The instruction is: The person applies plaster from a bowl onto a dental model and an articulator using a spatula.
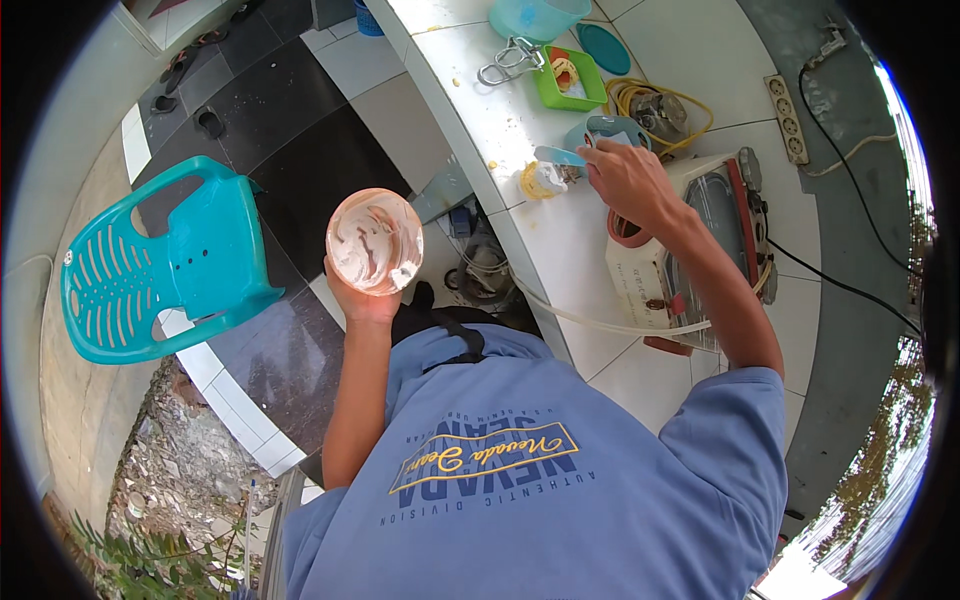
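In my left hand (360,302) rests a pinkish-orange bowl (375,242), tilted so that its inside shows, smeared with white paste. My fingers curl under and around its near side. Over the white tiled counter (560,230), my right hand (640,185) grips a spatula with a light blue blade (560,156). The blade points left, just above a small yellowish piece (540,182) that carries a lump of white paste. A grey-blue cup (617,126) stands right behind my right hand and is partly hidden by it.
Behind lie a green square tub (570,92) holding a dental cast, a wire metal frame (512,62), a teal lid (603,48) and a coiled yellow hose (700,105). A cream machine (640,275) stands under my right forearm. A turquoise plastic chair (215,235) is at left.
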Available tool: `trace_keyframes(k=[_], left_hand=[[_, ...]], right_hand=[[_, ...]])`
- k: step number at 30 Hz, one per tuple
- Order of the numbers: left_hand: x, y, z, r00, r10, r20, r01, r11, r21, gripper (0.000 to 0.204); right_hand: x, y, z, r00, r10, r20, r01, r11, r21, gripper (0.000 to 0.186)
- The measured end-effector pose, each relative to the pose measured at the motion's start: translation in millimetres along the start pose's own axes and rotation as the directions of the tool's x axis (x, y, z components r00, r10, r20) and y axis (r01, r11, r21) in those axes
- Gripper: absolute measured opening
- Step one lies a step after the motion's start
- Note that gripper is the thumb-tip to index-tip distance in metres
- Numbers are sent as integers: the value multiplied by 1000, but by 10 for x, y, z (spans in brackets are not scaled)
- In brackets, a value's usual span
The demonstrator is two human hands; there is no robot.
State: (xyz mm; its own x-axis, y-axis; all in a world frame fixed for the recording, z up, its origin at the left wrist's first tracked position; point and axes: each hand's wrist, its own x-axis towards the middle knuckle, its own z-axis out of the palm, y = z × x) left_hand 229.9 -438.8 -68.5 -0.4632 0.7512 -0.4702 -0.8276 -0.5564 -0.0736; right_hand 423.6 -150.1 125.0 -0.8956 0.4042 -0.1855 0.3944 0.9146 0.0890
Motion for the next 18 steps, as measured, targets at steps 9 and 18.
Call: trace_keyframes(k=[9, 18], left_hand=[[-108, -144, 345, 999, 20, 30, -22, 998, 62, 51], [-239, -350, 648, 985, 72, 155, -112, 957, 267, 48]], right_hand=[[-523, -924, -458, 988, 94, -124, 6, 774, 633, 27], [-765, -1411, 48, 984, 107, -144, 31, 690, 723, 28]])
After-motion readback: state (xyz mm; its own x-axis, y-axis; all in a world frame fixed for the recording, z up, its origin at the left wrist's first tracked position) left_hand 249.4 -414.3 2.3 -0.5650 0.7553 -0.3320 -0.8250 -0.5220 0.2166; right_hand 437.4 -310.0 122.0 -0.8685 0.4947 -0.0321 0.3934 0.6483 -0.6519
